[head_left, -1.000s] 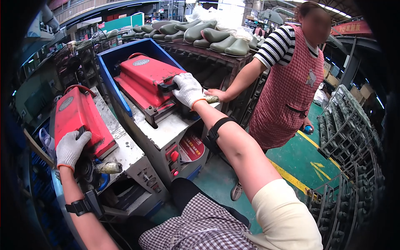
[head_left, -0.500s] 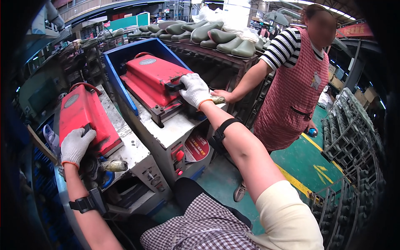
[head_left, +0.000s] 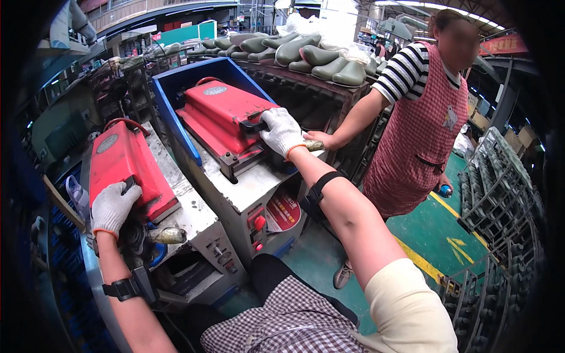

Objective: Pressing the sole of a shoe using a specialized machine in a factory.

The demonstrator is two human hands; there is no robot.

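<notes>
My left hand (head_left: pixel 115 207), in a white knit glove, is closed around the black handle (head_left: pixel 129 185) at the front of the left red machine cover (head_left: pixel 126 167). With my right arm stretched forward, my right hand (head_left: pixel 281 132), gloved the same way, grips the black handle (head_left: pixel 253 126) of the right red machine cover (head_left: pixel 223 112). Both covers are down on their white machine bodies. Just below my left hand a tape-wrapped lever (head_left: pixel 167 235) sticks out. Beside my right hand, a co-worker's bare hand (head_left: pixel 321 139) rests at another wrapped lever (head_left: pixel 312 145).
The co-worker (head_left: pixel 406 129), in a checked apron, stands close on the right, holding a small blue object (head_left: pixel 445 190). Green boots (head_left: pixel 326 62) lie on a rack behind the machines. More racks (head_left: pixel 500 188) stand at far right. Red buttons (head_left: pixel 259 223) sit on the right machine's front.
The whole view has shifted slightly. Both my hands stay on the handles, and the covers remain down.
</notes>
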